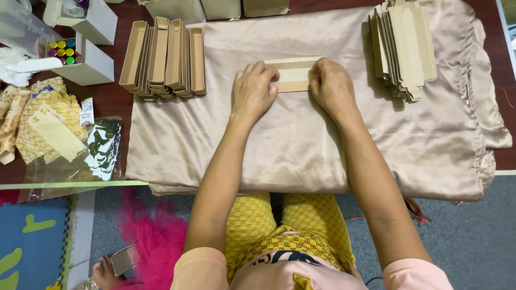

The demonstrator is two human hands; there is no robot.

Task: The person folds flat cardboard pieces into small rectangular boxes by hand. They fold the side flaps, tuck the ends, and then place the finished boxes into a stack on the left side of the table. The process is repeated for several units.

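A beige satin cloth [301, 145] is spread over the table. On it, at the left, folded cardboard boxes [164, 56] are stacked; at the right, flat cardboard blanks [404, 45] are piled. Between them a flat cardboard piece [294, 73] is lain, pressed down at its left end by the left hand [253, 91] and pinched at its right end by the right hand [332, 86].
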